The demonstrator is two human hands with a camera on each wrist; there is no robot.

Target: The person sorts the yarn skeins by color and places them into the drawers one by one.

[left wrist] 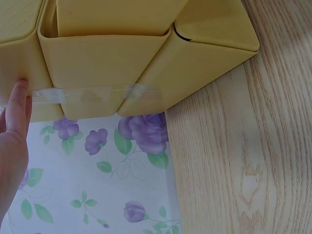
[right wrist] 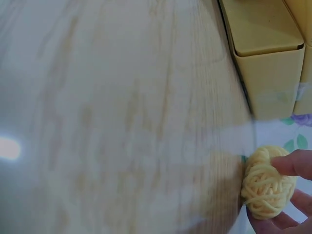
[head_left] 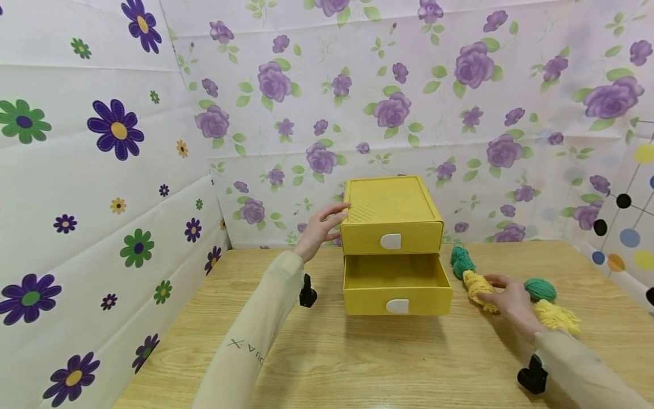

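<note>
A yellow drawer unit [head_left: 388,199] stands on the table, and a drawer [head_left: 365,302] below its top one is pulled out, with nothing visible inside. My left hand [head_left: 321,230] touches the unit's left side near the top; in the left wrist view a straight finger [left wrist: 20,105] presses the side wall. Over to the right of the unit, my right hand [head_left: 512,304] pinches a yellow yarn skein [head_left: 476,284] between thumb and fingers. That skein [right wrist: 267,187] looks like a wound bundle in the right wrist view. A green yarn skein [head_left: 462,261] lies just behind it.
Beyond my right hand lie a green yarn ball [head_left: 540,289] and a loose-ended yellow yarn bundle [head_left: 558,316]. Flowered sheeting [head_left: 317,102] hangs behind the wooden table [head_left: 388,363] and along its left side. Clear tape [left wrist: 95,93] runs across the unit's side.
</note>
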